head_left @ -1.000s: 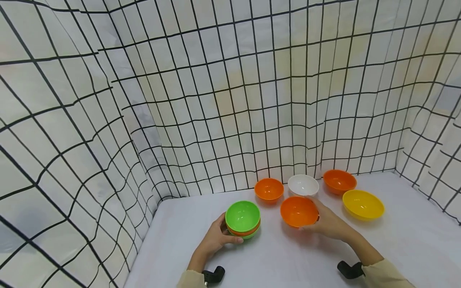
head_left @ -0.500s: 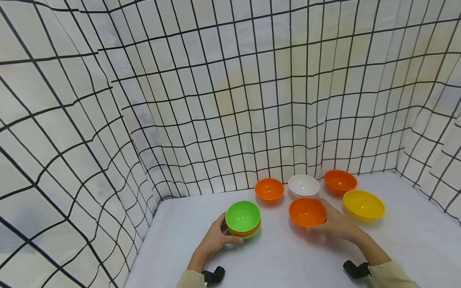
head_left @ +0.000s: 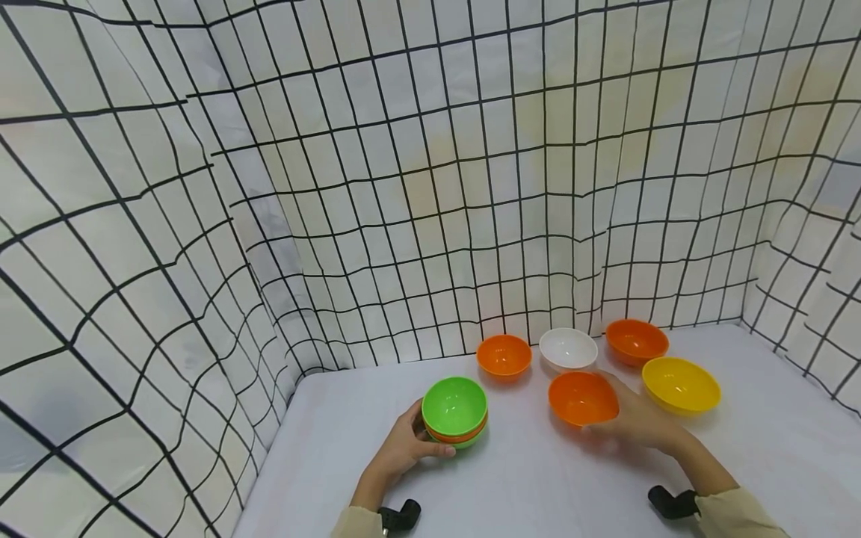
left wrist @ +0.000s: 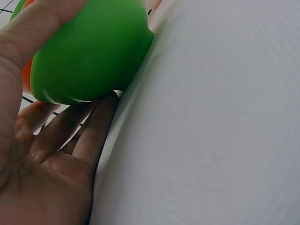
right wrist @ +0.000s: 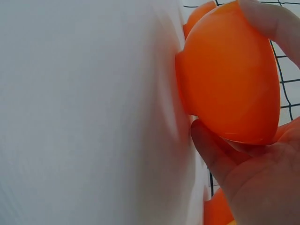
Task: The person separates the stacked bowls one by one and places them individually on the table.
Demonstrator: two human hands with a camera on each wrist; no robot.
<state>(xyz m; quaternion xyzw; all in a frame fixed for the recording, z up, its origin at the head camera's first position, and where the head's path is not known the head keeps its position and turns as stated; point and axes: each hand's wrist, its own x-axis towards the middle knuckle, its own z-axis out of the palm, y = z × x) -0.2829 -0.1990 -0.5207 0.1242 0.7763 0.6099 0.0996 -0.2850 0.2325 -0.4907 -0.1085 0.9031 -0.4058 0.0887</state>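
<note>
My left hand (head_left: 406, 442) holds a stack of nested bowls, thumb on the near side and fingers behind. A green bowl (head_left: 454, 406) tops the stack, an orange rim (head_left: 460, 436) shows beneath it, and a lower green bowl (left wrist: 93, 51) sits at the bottom. To the right, my right hand (head_left: 635, 416) grips a separate orange bowl (head_left: 582, 398) by its right side. In the right wrist view its base is right at the white cloth, the thumb lies at the rim, and the other fingers (right wrist: 220, 154) are against the opposite side.
Behind the held bowl stand a smaller orange bowl (head_left: 504, 356), a white bowl (head_left: 568, 349) and a dark orange bowl (head_left: 636, 341). A yellow bowl (head_left: 681, 385) is right of my right hand. Grid-patterned curtains (head_left: 430, 187) rise beyond the white table (head_left: 498, 493).
My right hand has moved to the right with the orange bowl, away from the stack and closer to the yellow bowl. The left hand and its stack have stayed in place.
</note>
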